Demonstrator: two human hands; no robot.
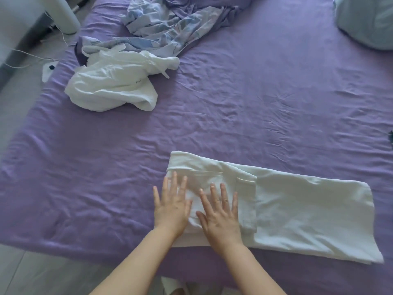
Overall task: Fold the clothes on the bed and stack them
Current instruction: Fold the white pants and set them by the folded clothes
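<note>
Both hands flat on the white trousers (pixel 297 209) at the near edge of the bed (pixel 234 116): left hand (pixel 170 206) spread wide, fingers straight, palm down on the waistband end w/ its outer fingers over the purple sheet; right hand (pixel 221 213) just beside it, also spread and pressing, holding nothing. Looks like a smoothing pass. Trousers lie lengthwise, already doubled leg on leg, waist to the left, hems out to the right, a pocket flap showing approx mid-garment. So step in hand, as I read it: flattening the first item before the crosswise folds. Nothing stacked yet, so early in the task. Next move prob. calls for one hand to pin the middle while the other pinches the hem end and brings it over toward the waist, edges lined up, then another press. Fabric seems soft and a bit thick, so layers may slide if not held. Two more items wait well apart at the far left: a crumpled white garment (pixel 114 88) and, touching it behind, a blue patterned garment (pixel 165 28), both unfolded. Pale pillow (pixel 368 20) at far right corner.
</note>
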